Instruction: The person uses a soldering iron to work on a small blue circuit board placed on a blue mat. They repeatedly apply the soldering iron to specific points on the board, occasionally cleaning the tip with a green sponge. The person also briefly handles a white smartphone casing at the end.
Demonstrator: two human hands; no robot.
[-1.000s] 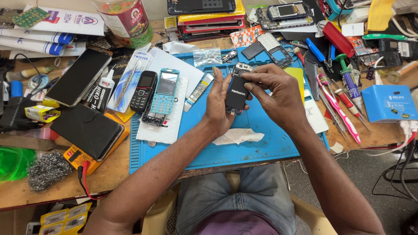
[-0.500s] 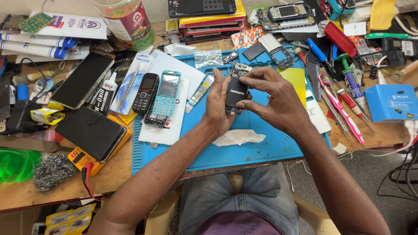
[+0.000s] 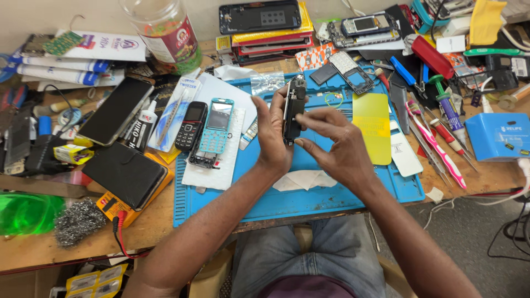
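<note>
Over a cluttered repair surface (image 3: pixel 165 243), I have turned the phone (image 3: pixel 293 110) edge-on; left hand (image 3: pixel 270 135) cradles it, right hand (image 3: pixel 337 146) pinches its side above the blue mat (image 3: pixel 331 193).

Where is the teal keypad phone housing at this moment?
In the head view, the teal phone housing lies left of the hands, beside the black keypad phone.

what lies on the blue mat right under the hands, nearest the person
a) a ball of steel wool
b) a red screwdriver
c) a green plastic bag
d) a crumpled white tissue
d) A crumpled white tissue lies on the blue mat just below the left hand and right hand, which hold a small dark phone edge-on above it.
</note>
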